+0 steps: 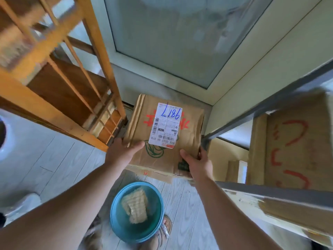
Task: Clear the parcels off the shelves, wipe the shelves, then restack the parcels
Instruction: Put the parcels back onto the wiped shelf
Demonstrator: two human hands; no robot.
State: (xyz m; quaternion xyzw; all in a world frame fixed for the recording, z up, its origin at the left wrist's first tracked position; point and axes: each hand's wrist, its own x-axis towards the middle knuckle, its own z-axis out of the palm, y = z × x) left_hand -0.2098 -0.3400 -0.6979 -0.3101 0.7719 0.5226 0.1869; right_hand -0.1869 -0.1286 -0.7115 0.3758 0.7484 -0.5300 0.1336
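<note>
A brown cardboard parcel [187,123] with a white shipping label marked in blue ink sits low in the corner between the two shelf units. My left hand [124,150] grips its near left edge, thumb on top. My right hand [197,161] grips its near right corner, fingers wrapped down the side. A metal shelf unit [252,112] with grey rails stands on the right, holding a large cardboard parcel [295,147] with red markings. Smaller boxes [232,168] show on a lower shelf.
A wooden rack [59,80] with slatted shelves stands at the left. A teal basin [119,213] with water and a folded cloth [136,206] sits on the grey plank floor by my sandalled feet. A frosted glass door [180,42] closes the corner ahead.
</note>
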